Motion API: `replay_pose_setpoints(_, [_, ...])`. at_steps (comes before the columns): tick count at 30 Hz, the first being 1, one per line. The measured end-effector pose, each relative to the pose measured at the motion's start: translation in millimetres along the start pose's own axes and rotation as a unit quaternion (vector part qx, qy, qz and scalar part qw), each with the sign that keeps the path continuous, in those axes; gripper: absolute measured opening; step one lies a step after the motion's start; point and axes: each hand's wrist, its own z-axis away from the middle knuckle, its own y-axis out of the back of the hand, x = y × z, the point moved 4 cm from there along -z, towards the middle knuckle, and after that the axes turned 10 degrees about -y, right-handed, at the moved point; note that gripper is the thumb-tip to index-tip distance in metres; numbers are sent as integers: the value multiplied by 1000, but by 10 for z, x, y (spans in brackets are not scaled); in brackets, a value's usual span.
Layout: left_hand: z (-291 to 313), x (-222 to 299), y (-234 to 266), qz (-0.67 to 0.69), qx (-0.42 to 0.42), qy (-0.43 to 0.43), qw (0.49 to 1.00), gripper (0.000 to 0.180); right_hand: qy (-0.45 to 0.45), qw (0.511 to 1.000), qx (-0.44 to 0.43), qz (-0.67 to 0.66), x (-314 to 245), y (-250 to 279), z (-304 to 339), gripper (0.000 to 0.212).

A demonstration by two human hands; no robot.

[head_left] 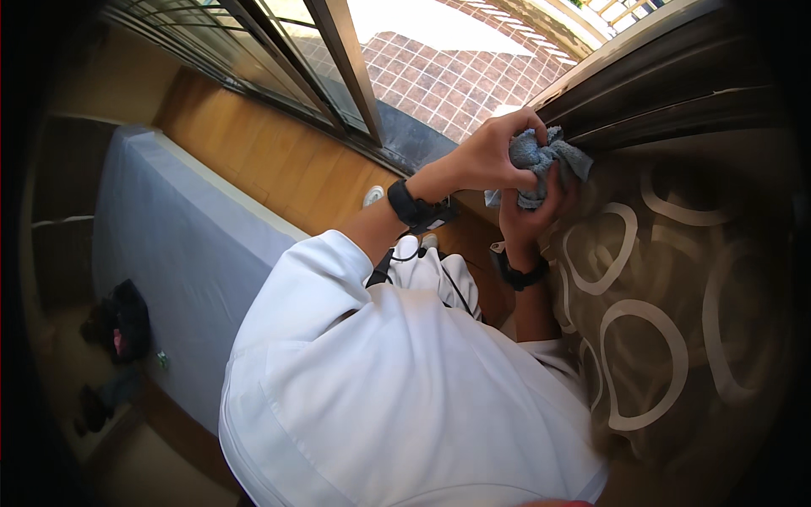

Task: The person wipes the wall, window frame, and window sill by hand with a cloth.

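Observation:
A grey-blue cleaning cloth [571,159] is bunched up between my two hands, beside a dark frame at the upper right. My left hand [490,150] reaches over from the left, its thumb and fingers curled round the cloth. From below, my right hand [529,221] grips the same cloth, with its fingers partly hidden behind the folds. Each wrist wears a black band.
A brown curtain [583,253] with pale rings hangs close on the right, below the dark frame [659,106]. A sliding glass door [342,68] stands open onto a tiled patio [422,80]. At left, a pale-covered bed-like block [182,253] borders the wooden floor [253,156].

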Motion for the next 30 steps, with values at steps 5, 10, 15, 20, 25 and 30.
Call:
replay_pose_setpoints(5, [85, -308, 70, 17, -76, 5, 997, 44, -13, 996, -10, 87, -50, -102, 231, 62])
replay_pose_setpoints(10, [293, -609, 363, -24, -173, -6, 985, 42, -137, 980, -80, 120, -200, -441, 489, 62])
replay_pose_setpoints(15, [329, -405, 1454, -84, -109, -3, 990, 41, -116, 988, -90, 39, -739, -1283, 222, 60])
replay_pose_setpoints(20, [298, 61, 2499, -182, 78, -65, 978, 44, -2, 994, -84, -77, -1354, -2154, -412, 59])
replay_pose_setpoints(25, [126, 506, 3163, -297, 236, -190, 905, 50, 120, 982, -41, -138, -1858, -2828, -1064, 60])
replay_pose_setpoints(30, [-51, 491, 3410, -309, 263, -232, 884, 49, 132, 981, -3, -140, -1949, -3168, -1244, 70])
